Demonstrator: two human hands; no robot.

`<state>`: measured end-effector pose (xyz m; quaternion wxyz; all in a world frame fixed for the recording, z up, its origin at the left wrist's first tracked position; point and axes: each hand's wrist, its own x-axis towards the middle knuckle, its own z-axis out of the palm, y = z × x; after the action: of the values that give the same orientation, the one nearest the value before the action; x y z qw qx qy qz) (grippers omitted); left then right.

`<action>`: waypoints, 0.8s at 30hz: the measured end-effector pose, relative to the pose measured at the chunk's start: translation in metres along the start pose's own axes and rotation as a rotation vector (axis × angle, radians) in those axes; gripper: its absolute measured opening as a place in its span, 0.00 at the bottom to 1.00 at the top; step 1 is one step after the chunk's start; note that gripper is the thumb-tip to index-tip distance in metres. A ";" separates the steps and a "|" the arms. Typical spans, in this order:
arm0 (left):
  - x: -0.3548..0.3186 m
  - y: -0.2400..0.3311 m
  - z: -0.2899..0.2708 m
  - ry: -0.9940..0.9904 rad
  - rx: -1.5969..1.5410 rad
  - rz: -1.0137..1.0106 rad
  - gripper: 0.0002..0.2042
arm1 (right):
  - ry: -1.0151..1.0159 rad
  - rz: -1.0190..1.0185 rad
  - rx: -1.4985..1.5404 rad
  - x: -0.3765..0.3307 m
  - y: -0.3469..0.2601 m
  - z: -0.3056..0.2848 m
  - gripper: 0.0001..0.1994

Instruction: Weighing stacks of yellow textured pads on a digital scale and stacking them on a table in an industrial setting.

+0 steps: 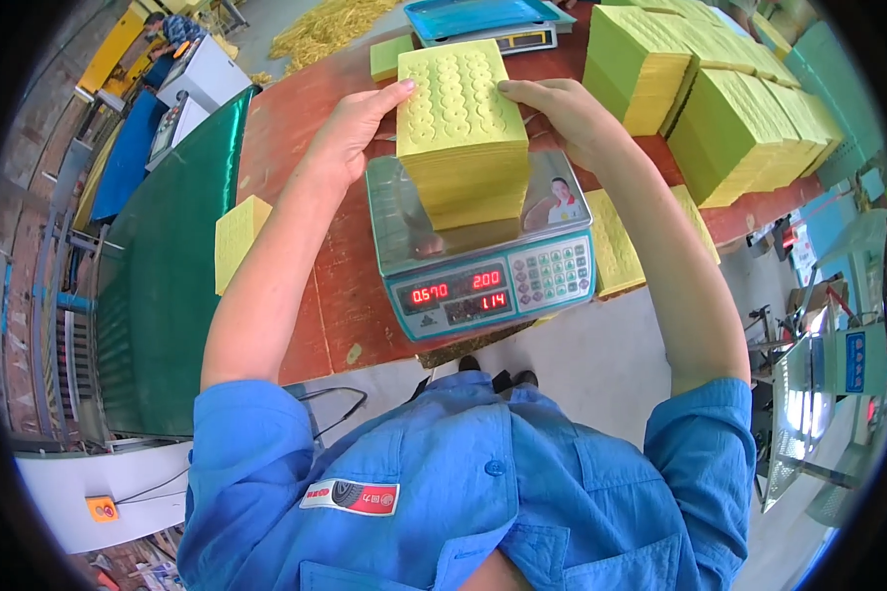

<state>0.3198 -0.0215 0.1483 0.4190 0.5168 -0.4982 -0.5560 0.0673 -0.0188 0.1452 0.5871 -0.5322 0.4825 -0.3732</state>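
A tall stack of yellow embossed sheets (461, 163) stands upright on the metal pan of a teal-edged digital scale (554, 325). Rows of round flower-like shapes are pressed into its top sheet. My left hand (350, 130) grips the stack from its left side, thumb at the top edge. From the opposite side my right hand (574, 120) holds it likewise, thumb on the top right edge. The other fingers of both hands are partly hidden beside and behind the stack. Red digits glow on the scale's display (458, 293), left of its keypad.
Several tall yellow stacks (724, 123) fill the table's far right. Lower yellow sheets lie beside the scale (621, 251) and by my left forearm (235, 236). A second scale with a blue tray (483, 20) stands behind. A dark green surface (163, 315) adjoins the red table (310, 345) at left.
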 end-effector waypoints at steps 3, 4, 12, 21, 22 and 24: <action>0.001 -0.003 0.003 0.022 0.011 0.019 0.20 | 0.022 0.000 0.029 0.000 0.001 0.002 0.24; 0.001 -0.004 0.003 0.023 0.013 0.018 0.20 | 0.021 0.001 0.032 0.001 0.003 0.002 0.24; 0.007 -0.041 0.017 0.019 -0.352 0.149 0.30 | 0.072 -0.140 -0.033 0.016 0.023 -0.002 0.25; 0.034 -0.064 0.032 -0.203 -0.831 0.068 0.37 | 0.291 0.021 0.378 0.027 0.036 0.047 0.30; 0.035 -0.065 0.032 -0.207 -0.833 0.060 0.37 | 0.299 0.026 0.379 0.027 0.035 0.049 0.30; 0.036 -0.066 0.029 -0.295 -0.898 0.075 0.37 | 0.081 -0.021 0.537 0.027 0.035 0.051 0.31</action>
<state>0.2899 -0.0428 0.0770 0.5455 0.1815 -0.2811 -0.7684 0.1211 -0.0259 0.1049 0.6836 -0.3469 0.3837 -0.5148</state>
